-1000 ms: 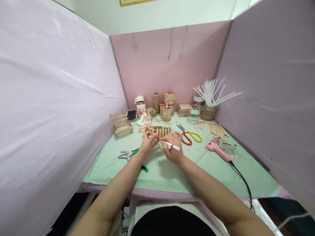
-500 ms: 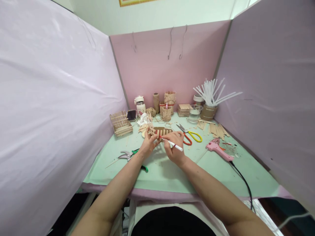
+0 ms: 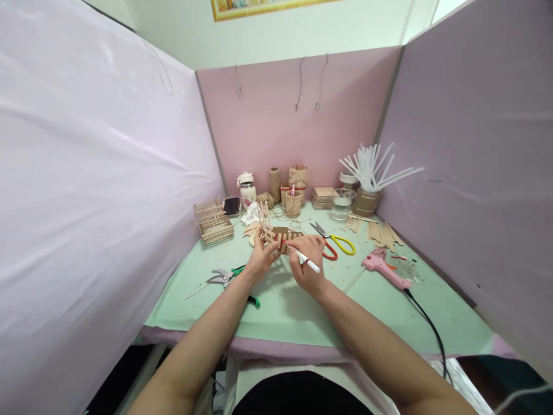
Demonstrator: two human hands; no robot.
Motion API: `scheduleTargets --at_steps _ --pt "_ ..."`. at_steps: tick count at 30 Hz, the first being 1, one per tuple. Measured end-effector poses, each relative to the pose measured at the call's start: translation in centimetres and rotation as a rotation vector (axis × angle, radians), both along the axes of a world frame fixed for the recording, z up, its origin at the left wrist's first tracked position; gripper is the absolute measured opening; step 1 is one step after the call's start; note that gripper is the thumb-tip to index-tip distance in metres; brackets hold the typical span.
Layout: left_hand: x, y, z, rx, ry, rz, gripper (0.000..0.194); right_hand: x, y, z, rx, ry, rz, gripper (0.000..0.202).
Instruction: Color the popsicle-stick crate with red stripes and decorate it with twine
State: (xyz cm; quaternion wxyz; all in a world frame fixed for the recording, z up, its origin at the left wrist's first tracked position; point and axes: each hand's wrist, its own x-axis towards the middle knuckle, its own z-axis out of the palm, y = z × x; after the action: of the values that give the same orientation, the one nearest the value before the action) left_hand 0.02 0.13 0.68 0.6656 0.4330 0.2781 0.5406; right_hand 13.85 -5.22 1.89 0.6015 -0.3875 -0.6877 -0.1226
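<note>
My left hand [image 3: 261, 257] is closed around the left end of a small wooden-stick craft piece [image 3: 283, 237], which has upright slats, a brown side and some red colouring. In my right hand [image 3: 307, 262] is a white marker pen [image 3: 309, 263], gripped like a pencil with its tip at the red part of the slats. The fingers of my right hand partly hide the right end of the craft piece. Beneath my left forearm lie green-handled pruning shears [image 3: 222, 278]. Just right of my right hand are scissors [image 3: 332, 239] with one red and one yellow handle.
A pink glue gun [image 3: 384, 268] with a black cord lies on the right. Behind it are loose wooden sticks [image 3: 382, 232] and a pot of white glue sticks [image 3: 367, 199]. A water bowl [image 3: 343, 203], twine spool [image 3: 275, 184], bottle [image 3: 247, 190] and slatted wooden box [image 3: 213, 222] stand along the back.
The whole view has shifted slightly, so the table sits lower in the picture. My hands keep nearly the same pose, with the marker still against the craft piece.
</note>
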Motion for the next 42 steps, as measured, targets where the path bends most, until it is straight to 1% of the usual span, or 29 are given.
scheduleTargets --at_steps 6,10,15,20,27,33,42 --pt "-0.05 -0.12 0.08 0.016 0.011 0.005 0.09 0.0 -0.03 0.08 -0.009 -0.005 0.02 0.012" --pt "0.0 -0.09 0.06 0.017 0.014 0.011 0.091 0.03 0.04 -0.03 -0.001 0.003 -0.003 0.013" --pt "0.08 0.05 -0.04 0.021 0.02 0.041 0.092 0.0 0.05 -0.1 -0.032 0.01 -0.008 0.013" --pt "0.19 -0.11 0.25 0.026 0.028 0.048 0.093 0.02 0.05 -0.06 -0.017 0.003 -0.015 0.013" --pt "0.25 -0.07 0.04 0.043 0.024 0.029 0.098 0.13 0.13 -0.08 -0.007 0.018 -0.03 0.016" --pt "0.17 0.04 -0.08 0.05 0.018 0.025 0.098 0.09 0.01 -0.01 -0.017 0.019 -0.027 0.014" --pt "0.21 -0.24 0.12 0.048 0.027 0.016 0.096 0.11 0.05 -0.02 -0.009 0.031 -0.029 0.016"
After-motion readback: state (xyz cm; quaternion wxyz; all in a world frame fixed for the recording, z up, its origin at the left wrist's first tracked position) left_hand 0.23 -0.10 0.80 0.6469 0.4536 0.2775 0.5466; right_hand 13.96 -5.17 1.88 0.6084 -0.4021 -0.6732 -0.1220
